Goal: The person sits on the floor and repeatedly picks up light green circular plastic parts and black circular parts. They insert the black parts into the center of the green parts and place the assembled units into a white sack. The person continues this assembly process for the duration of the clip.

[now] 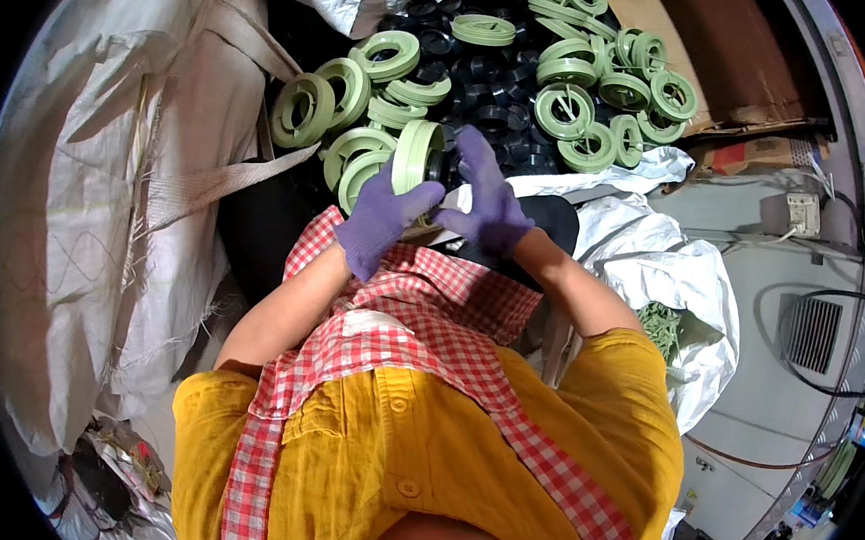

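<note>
My left hand [381, 221], in a purple knitted glove, is closed on a pale green plastic ring [417, 156] held on edge above my lap. Against the ring's right side is a black round part [447, 165]; whether the two are joined I cannot tell. My right hand [493, 199], gloved the same way, is beside the black part with its thumb and fingers spread apart. More green rings [303, 110] lie just beyond my left hand. Past both hands spreads a heap of small black plastic rings [499, 109].
Large white woven sacks [88, 176] fill the left side. Another cluster of green rings [569, 109] lies at the far right of the heap, near cardboard [733, 60]. A white sack [667, 286] with green scraps [659, 329] is right of my arm, before a grey machine panel [762, 363].
</note>
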The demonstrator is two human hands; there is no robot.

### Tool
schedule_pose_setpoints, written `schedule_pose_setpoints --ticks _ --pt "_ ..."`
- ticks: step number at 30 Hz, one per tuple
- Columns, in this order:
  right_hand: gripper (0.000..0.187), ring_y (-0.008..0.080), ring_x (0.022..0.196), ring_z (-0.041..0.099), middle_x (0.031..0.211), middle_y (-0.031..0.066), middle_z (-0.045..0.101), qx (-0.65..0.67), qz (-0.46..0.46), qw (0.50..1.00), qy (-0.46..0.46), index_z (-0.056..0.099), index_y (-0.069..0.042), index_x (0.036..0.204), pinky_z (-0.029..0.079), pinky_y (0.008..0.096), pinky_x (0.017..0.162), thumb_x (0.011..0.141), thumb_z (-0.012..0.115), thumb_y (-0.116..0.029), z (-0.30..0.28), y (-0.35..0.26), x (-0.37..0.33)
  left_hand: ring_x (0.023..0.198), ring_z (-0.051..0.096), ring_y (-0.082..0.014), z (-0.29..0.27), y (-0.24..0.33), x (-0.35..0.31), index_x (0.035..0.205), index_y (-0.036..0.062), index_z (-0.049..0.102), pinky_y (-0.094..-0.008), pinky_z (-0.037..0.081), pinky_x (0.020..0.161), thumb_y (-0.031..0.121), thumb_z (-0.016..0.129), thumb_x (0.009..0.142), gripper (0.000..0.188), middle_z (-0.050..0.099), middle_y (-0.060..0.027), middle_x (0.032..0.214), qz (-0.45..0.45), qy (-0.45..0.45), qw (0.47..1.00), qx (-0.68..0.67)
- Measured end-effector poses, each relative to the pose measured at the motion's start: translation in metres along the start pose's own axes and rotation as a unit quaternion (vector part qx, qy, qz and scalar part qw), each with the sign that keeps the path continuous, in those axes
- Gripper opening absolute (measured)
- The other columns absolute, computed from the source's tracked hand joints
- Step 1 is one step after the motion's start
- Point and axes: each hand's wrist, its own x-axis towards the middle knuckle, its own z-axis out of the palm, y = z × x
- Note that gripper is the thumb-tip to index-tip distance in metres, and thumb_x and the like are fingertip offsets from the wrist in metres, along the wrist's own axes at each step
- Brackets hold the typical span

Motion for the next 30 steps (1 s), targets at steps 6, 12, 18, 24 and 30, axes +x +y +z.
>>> schedule_pose_setpoints --ticks 6,12,18,24,30 --pt "0.044 0.0224 0.072 0.062 0.082 0.0137 0.065 -0.184 0.255 0.946 -0.075 0.063 -0.003 0.087 0.048 0.0296 0.065 0.084 0.058 -0.046 -0.062 0.032 0.052 0.077 0.059 -0.0124 -0.001 -0.009 0.03 0.114 0.0005 0.053 -0.0258 0.049 0.067 0.015 0.065 0.078 0.041 0.062 -0.0052 0.092 0.006 0.056 0.998 0.022" --pt "0.058 0.0345 0.108 0.056 0.113 0.0209 0.06 -0.48 0.092 0.839 0.24 0.051 -0.003 0.124 0.044 0.0407 0.092 0.08 0.06 -0.039 -0.139 0.085 0.165 0.078 0.058 -0.014 0.013 -0.037 0.071 0.112 0.0007 0.052 -0.0293 0.049 0.072 0.029 0.065 0.082 0.043 0.06 -0.0074 0.089 -0.087 0.038 0.995 -0.004" --pt "0.032 0.0366 0.104 0.055 0.115 0.0184 0.057 -0.49 0.201 0.825 0.196 0.067 -0.009 0.09 0.042 0.0422 0.092 0.076 0.064 -0.038 -0.158 0.138 0.194 0.086 0.055 -0.0297 -0.043 -0.036 0.013 0.096 0.0062 0.054 -0.0413 0.045 0.076 0.029 0.076 0.064 0.044 0.057 -0.0133 0.09 0.098 0.134 0.82 0.547" --pt "0.026 0.0201 0.088 0.056 0.1 0.011 0.059 -0.222 0.118 0.945 0.21 0.062 -0.001 0.078 0.044 0.032 0.083 0.071 0.073 -0.024 -0.132 0.074 0.155 0.104 0.048 -0.0299 -0.047 -0.082 0.007 0.122 0.0083 0.045 -0.0415 0.04 0.091 0.032 0.078 0.059 0.076 0.051 -0.0125 0.111 0.152 0.135 0.694 0.691" --pt "0.054 0.0154 0.086 0.057 0.105 0.0095 0.056 0.052 0.108 0.982 0.148 0.041 -0.001 0.124 0.048 0.0263 0.077 0.081 0.068 -0.02 -0.069 0.03 0.082 0.102 0.052 -0.0288 -0.058 -0.102 0.014 0.137 -0.0009 0.028 -0.0378 0.04 0.092 0.013 0.047 0.083 0.059 0.052 -0.0165 0.107 0.035 0.113 0.616 0.779"
